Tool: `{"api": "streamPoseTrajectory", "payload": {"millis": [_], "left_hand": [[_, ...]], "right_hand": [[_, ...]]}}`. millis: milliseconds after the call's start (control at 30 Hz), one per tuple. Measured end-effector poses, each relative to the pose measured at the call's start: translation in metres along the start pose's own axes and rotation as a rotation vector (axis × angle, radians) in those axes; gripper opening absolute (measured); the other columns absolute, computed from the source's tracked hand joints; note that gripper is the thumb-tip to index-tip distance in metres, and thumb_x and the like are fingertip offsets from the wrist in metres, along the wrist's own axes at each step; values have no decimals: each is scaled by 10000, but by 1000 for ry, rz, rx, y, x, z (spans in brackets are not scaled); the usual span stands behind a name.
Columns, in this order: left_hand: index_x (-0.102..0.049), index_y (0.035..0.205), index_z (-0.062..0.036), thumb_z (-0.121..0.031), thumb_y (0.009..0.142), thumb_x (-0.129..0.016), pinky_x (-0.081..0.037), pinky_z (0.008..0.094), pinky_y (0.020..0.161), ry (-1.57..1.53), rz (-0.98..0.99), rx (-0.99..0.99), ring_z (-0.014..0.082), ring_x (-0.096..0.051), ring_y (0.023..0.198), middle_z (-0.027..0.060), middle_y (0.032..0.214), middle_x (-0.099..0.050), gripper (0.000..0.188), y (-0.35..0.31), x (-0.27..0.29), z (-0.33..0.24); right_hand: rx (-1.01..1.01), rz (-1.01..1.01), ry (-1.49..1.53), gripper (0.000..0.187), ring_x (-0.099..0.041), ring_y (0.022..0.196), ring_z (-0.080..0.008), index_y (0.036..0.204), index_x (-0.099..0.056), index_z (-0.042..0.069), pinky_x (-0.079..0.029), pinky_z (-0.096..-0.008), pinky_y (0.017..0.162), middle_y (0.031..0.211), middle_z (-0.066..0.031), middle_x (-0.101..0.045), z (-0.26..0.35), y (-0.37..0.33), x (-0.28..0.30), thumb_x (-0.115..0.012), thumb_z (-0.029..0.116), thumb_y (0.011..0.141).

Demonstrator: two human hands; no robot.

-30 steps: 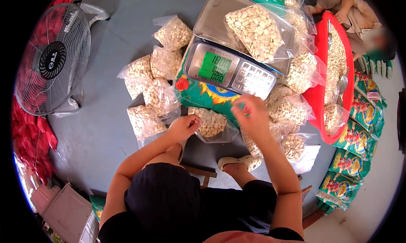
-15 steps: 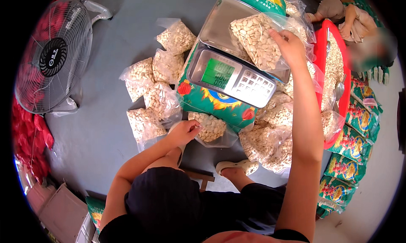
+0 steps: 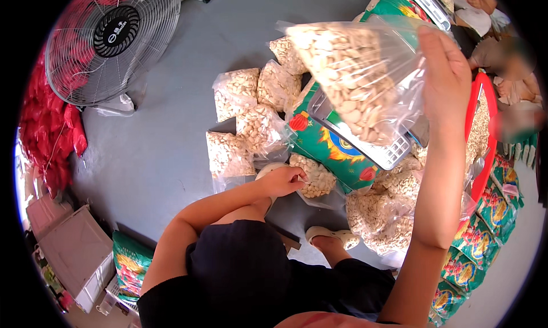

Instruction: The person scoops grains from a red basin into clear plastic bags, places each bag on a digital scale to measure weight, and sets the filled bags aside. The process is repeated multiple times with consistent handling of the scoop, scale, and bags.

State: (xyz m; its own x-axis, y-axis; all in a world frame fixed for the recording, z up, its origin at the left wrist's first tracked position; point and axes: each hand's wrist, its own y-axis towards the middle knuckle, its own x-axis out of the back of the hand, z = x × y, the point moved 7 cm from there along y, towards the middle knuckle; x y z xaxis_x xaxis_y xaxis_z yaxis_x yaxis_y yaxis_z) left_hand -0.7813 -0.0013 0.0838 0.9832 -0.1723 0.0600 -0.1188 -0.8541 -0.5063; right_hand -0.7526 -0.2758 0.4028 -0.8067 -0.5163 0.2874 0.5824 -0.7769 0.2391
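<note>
Gripped by the top of its clear plastic, a bag of pale, flat seeds like pumpkin seeds (image 3: 348, 71) hangs from my right hand (image 3: 445, 77). It is raised above the digital scale (image 3: 394, 154) and hides the display and most of the pan. The scale rests on a green printed sack (image 3: 337, 148). My left hand (image 3: 283, 181) is closed with fingertips pinched, beside another seed bag (image 3: 315, 179) at the sack's near edge; what the fingers hold, if anything, is too small to name. Several filled bags (image 3: 235, 93) lie on the floor left of the sack.
A floor fan (image 3: 117, 32) stands at far left, with red bags (image 3: 54, 128) behind it. More seed bags (image 3: 379, 219) pile up right of the scale, beside a red basin (image 3: 484, 88) of seeds. Green packages (image 3: 479, 237) line the right. Other people's hands show at upper right.
My right hand has lifted the seed bag from over the scale, up and closer to view. The whole view has shifted, so the surroundings appear further right. My left hand stays by the near bag.
</note>
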Motion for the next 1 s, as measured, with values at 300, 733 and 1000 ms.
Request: {"api": "streamPoseTrajectory", "payload": {"millis": [300,733,1000], "left_hand": [[-626,1107,-86,-249,871,-652,-461,306,628,-51,33,-60,147,-590,680,44,730,-605,288,-1,2,11],[-645,1066,-65,-217,848,-644,-483,343,647,-74,18,-14,214,-624,703,93,774,-644,266,2,11,28],[-652,1043,-68,-199,848,-646,-490,339,661,8,-13,-40,210,-633,719,89,775,-649,235,0,10,25]], "right_hand": [[418,354,-429,311,-591,683,-343,748,-585,19,-462,-439,625,740,-161,-618,-21,32,-177,-591,301,878],[178,616,-582,257,-640,869,-309,891,-663,88,-521,-429,749,955,-102,-628,-174,3,-303,-642,343,862],[232,939,-317,133,-632,758,-246,830,-633,141,-504,-373,639,815,-24,-611,-111,-151,-208,-655,272,847]]}}
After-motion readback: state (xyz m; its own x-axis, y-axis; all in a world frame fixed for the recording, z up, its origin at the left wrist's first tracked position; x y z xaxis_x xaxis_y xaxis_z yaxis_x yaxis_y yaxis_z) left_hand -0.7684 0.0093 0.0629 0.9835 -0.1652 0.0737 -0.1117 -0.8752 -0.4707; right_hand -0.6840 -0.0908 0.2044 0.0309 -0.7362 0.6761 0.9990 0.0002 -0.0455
